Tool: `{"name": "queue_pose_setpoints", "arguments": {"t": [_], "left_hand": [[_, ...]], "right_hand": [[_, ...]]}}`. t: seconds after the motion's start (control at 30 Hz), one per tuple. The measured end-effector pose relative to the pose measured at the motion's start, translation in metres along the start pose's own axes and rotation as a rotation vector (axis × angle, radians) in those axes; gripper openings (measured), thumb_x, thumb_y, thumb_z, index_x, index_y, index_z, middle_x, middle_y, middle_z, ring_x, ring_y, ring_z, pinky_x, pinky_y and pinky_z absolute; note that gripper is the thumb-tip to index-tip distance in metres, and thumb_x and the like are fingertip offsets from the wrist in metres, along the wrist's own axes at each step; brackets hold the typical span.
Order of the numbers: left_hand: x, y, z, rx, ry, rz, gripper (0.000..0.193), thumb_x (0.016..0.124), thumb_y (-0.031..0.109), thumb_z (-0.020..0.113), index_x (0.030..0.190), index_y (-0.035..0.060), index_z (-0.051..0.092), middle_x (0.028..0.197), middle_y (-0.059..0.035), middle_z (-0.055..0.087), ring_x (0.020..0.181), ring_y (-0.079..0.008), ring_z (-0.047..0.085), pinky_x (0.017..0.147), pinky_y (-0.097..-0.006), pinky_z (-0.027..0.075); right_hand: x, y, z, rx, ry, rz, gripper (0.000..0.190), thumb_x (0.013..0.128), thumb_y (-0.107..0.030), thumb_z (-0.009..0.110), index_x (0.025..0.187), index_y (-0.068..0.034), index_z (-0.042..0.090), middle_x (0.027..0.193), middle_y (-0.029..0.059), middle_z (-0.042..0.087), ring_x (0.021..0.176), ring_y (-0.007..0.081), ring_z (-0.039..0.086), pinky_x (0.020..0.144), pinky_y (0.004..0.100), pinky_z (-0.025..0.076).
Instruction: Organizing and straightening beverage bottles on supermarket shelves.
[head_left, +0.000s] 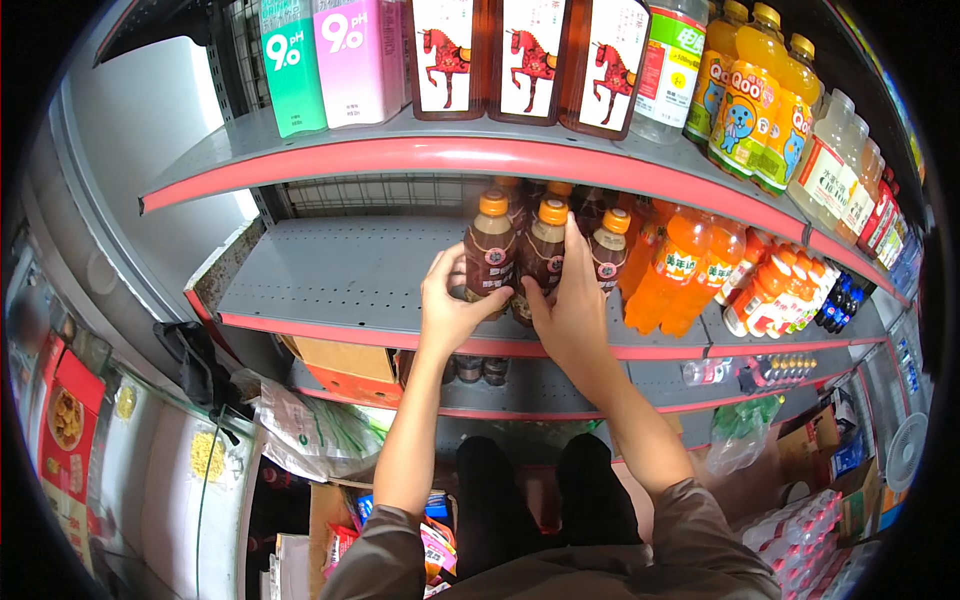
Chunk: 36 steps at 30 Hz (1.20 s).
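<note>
My left hand (451, 300) is closed around the lower part of a brown drink bottle with an orange cap (491, 251), at the front of the middle shelf (337, 262). Close to its right stands a matching bottle (553, 217); my right hand (574, 300) lies along that bottle's right side, thumb at its lower front and fingers pointing up. A third such bottle (613, 232) is just right of my right hand, partly hidden by it. More orange-capped bottles stand behind these. Whether my right hand grips its bottle firmly is unclear.
Orange soda bottles (679, 262) stand right of the brown ones. Above, the upper shelf's red edge (465, 154) overhangs, carrying tea bottles (529, 60) and cartons (360, 60). Below are a cardboard box (345, 364), a plastic bag (315, 431) and an open carton of packets (322, 517).
</note>
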<state>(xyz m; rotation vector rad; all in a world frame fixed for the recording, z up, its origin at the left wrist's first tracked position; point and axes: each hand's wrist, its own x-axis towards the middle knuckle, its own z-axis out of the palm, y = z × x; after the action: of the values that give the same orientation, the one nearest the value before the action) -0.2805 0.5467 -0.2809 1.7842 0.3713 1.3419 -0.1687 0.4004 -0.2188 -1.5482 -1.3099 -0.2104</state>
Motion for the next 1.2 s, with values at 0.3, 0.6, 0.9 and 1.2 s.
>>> {"name": "queue_pose_setpoints", "arguments": {"t": [0.3,0.6,0.9,1.2], "left_hand": [[-0.003,-0.004,-0.002,-0.216,-0.027,-0.113,0.055,0.072,-0.002,0.084,0.123,-0.0015,0.064,0.106,-0.0067,0.074,0.095,-0.0122,0.071,0.083,-0.0282,0.058],[0.0,0.0,-0.003,-0.252,-0.113,-0.104,0.054,0.071,-0.007,0.083,0.121,-0.0016,0.064,0.106,-0.0049,0.072,0.095,-0.0117,0.07,0.084,-0.0271,0.057],[0.043,-0.015,-0.026,-0.559,-0.179,-0.317,0.055,0.105,0.046,0.053,0.14,0.004,0.054,0.133,-0.0113,0.062,0.121,-0.0196,0.059,0.105,-0.04,0.045],[0.082,-0.001,-0.003,-0.687,-0.316,-0.415,0.046,0.106,0.034,0.058,0.141,0.0055,0.054,0.131,-0.0104,0.067,0.122,-0.0213,0.064,0.105,-0.0378,0.051]], "right_hand": [[-0.049,0.008,0.024,0.08,0.156,-0.016,0.067,0.092,-0.005,0.074,0.153,-0.005,0.046,0.157,0.0214,0.036,0.094,0.0252,0.069,0.076,0.0333,0.059],[-0.077,0.039,0.032,0.024,0.184,0.074,0.071,0.088,-0.002,0.08,0.151,0.001,0.048,0.091,0.0064,0.062,0.063,0.011,0.06,0.056,0.0247,0.051],[-0.071,0.031,0.03,-0.005,0.173,0.106,0.071,0.089,-0.009,0.081,0.15,0.005,0.047,0.08,0.0066,0.063,0.06,0.0136,0.059,0.056,0.0278,0.05],[-0.066,0.032,0.033,-0.06,0.171,0.151,0.063,0.093,-0.016,0.077,0.144,0.01,0.05,0.071,0.0085,0.066,0.06,0.0206,0.066,0.057,0.0336,0.052]]}}
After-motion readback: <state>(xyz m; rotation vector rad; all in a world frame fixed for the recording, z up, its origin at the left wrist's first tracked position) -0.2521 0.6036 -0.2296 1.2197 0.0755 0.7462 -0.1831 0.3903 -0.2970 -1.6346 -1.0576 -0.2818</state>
